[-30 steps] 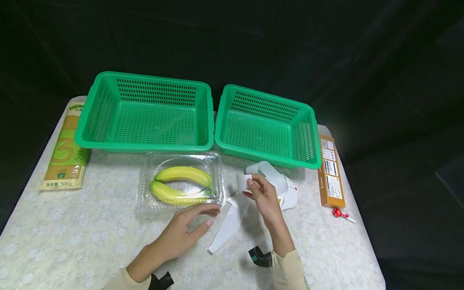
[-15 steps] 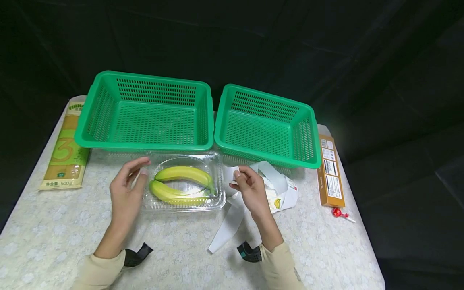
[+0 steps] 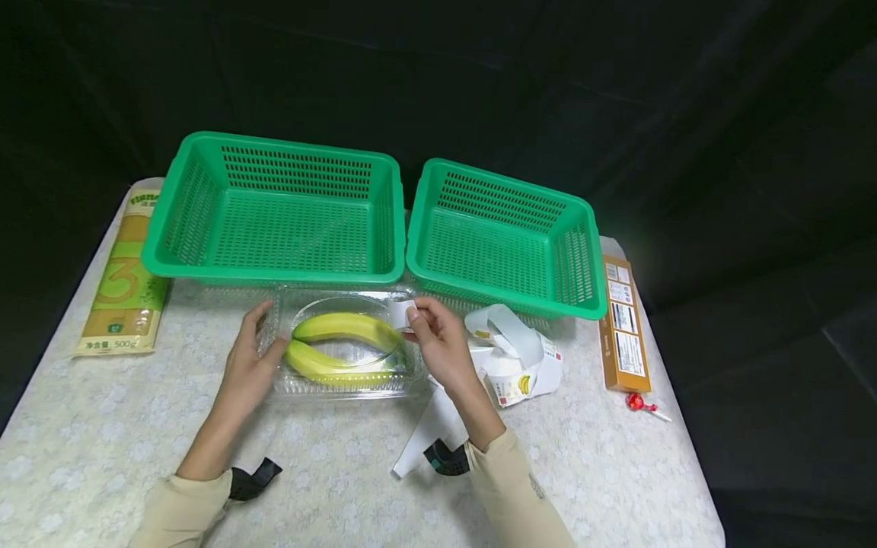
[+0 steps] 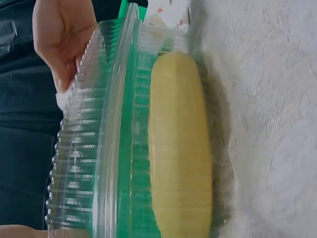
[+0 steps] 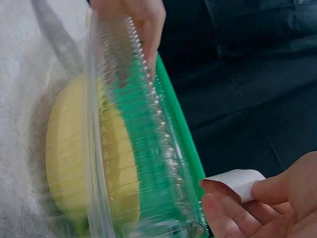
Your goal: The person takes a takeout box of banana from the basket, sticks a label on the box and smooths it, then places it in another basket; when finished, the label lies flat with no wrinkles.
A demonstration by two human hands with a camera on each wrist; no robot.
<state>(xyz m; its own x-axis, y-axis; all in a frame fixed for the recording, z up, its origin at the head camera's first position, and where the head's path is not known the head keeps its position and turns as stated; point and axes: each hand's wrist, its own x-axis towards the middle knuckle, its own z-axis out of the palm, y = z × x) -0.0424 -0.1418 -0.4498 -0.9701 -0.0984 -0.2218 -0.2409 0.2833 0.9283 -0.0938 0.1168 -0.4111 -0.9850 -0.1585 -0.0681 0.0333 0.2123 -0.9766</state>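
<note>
A clear plastic clamshell container (image 3: 349, 387) stands closed on the table with two yellow bananas (image 3: 346, 326) inside. My left hand (image 3: 248, 361) is at its left side, thumb at the lid's edge and fingers fairly straight. With thumb and fingertips my right hand (image 3: 441, 342) pinches a small white label (image 3: 402, 314), over the lid's right part. In the right wrist view the label (image 5: 240, 182) curls up between thumb and fingers, just off the container's corner. The left wrist view shows one banana (image 4: 178, 144) through the ribbed wall.
A strip of banana-printed labels (image 3: 524, 380) lies curled to the right, its white tail (image 3: 418, 441) running forward. Two green baskets (image 3: 274, 272) (image 3: 507, 295) stand behind. A noodle pack (image 3: 123, 281) lies left; an orange box (image 3: 625, 327) and a red lollipop (image 3: 636, 401) lie right.
My right hand has carried the label leftward from near the strip to above the lid. My left hand has moved from the container's front to its left side.
</note>
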